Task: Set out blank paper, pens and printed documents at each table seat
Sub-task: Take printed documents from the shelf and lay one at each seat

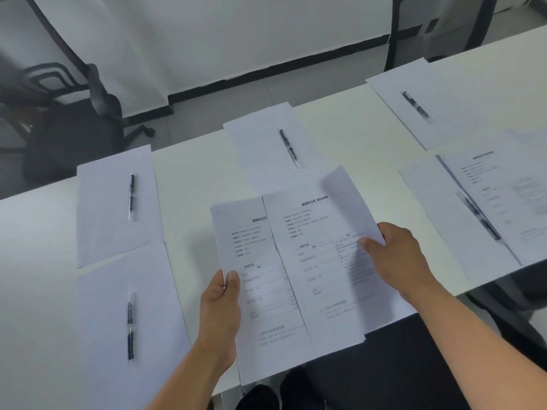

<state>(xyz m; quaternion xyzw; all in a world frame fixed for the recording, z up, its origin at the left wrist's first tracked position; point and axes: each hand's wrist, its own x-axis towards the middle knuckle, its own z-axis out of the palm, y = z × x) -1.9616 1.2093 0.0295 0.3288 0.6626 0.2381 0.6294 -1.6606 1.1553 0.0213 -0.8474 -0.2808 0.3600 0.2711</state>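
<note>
At frame centre the left hand [220,303] pinches the lower-left edge of a printed stack [260,291], thumb on top; the right hand [393,253] has its grip clamped on the right edge of the top document [319,261], which is fanned off the stack. On the white bench [192,179] lie blank sheets, each with a pen on it: upper left [131,196], lower left [130,327], top centre [288,147], upper right [416,108]; at right a printed page [503,196] overlaps a sheet and a blurred pen [481,216]. A dark chair [74,128] stands upper left.
</note>
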